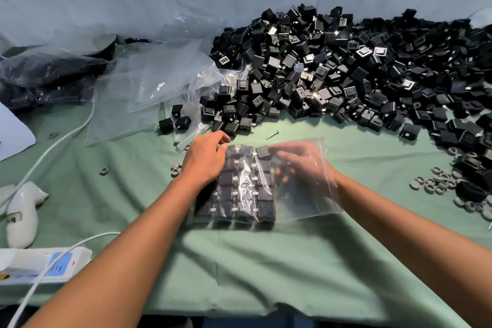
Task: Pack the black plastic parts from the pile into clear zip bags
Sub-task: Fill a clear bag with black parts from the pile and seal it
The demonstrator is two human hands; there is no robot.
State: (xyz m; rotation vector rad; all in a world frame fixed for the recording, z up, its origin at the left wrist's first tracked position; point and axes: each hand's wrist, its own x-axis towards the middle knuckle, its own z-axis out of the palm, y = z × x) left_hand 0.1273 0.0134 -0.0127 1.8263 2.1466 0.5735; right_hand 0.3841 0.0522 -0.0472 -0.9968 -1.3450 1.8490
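A clear zip bag point(300, 200) lies flat on the green cloth in front of me. Its left half holds several black plastic parts point(234, 192) packed in neat rows. My left hand point(205, 157) rests on the bag's left side, fingers curled over its top left corner. My right hand point(295, 162) is inside the bag, blurred behind the plastic. Its fingertips touch a black part point(263, 152) at the top of the right-hand row. The big pile of black parts point(332, 72) spreads across the back right.
Empty clear bags point(149, 80) lie crumpled at the back left, with filled bags point(45, 74) beyond them. A white power strip point(40, 266), cables and a white tool point(22, 210) sit at the left. Grey rings point(436, 181) and a loose screw point(273, 135) lie on the cloth.
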